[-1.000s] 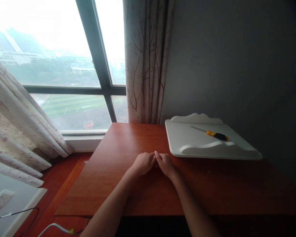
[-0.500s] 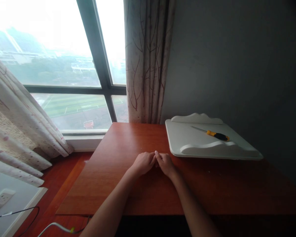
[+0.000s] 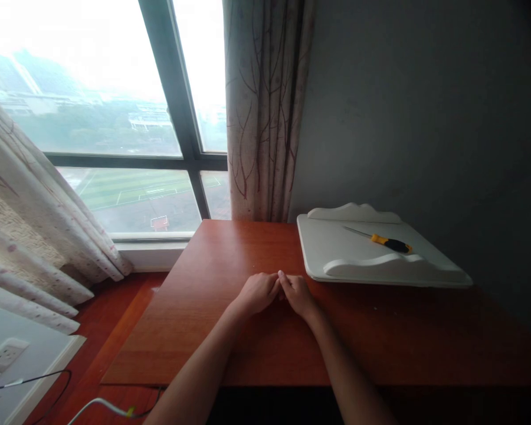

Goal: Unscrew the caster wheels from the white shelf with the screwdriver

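- Reddish-brown, smooth wood-grained desk (image 3: 172, 319) lay beneath both bare hands, which met near its middle; whether they rested fully on the surface was hard to tell.
- Left hand (image 3: 259, 292) was turned inward, back upward, its fingers bent toward the other hand.
- Right hand (image 3: 297, 293) met it from the other side, its thumb tip touching the left hand near the thumb and forefinger.
- Most fingertips were hidden between the palms, so I could not tell whether the fingers were spread, pressed together or pinching anything.
- Beyond the right hand, at the desk's far right, sat a white, flat tray-like board with two wavy raised edges (image 3: 327, 242), near that hand but apart from it.
- On this board, between the raised edges, lay a screwdriver with a yellow-and-black handle and a slim metal shaft (image 3: 378, 239), its tip pointing left.
- Behind the desk hung a pale curtain printed with brown branches (image 3: 265, 118), beside a dark-framed glass window (image 3: 115, 106) overlooking a green sports pitch (image 3: 137, 189).
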Motion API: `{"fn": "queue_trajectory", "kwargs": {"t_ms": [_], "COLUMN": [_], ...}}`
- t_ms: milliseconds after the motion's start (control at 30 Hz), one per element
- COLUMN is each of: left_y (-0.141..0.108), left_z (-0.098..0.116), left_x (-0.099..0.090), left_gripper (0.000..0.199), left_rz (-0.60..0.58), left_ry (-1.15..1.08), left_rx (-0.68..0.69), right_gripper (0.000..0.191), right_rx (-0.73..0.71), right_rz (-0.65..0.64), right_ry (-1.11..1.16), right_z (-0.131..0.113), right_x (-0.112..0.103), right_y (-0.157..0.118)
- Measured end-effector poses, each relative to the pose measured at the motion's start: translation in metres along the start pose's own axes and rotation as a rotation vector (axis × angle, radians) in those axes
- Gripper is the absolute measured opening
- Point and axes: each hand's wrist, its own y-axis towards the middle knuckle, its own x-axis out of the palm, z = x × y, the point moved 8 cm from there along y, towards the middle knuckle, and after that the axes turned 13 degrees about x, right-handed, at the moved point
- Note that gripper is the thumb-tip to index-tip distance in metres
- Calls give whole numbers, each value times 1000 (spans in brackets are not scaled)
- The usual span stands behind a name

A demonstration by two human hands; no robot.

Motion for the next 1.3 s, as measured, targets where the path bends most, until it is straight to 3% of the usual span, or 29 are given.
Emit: {"fn": "queue_trajectory", "kwargs": {"t_ms": [1300], "left_y": [1], "left_z": [1], "left_x": [2], "left_gripper": [54], "left_rz": [-2], "left_ry": [-15], "left_rx": [1], "right_gripper": [69], "right_rx": [6], "right_rz": [-3], "right_ry": [-11], "right_z": [-1], "right_x": [-2], "right_y": [-1]}}
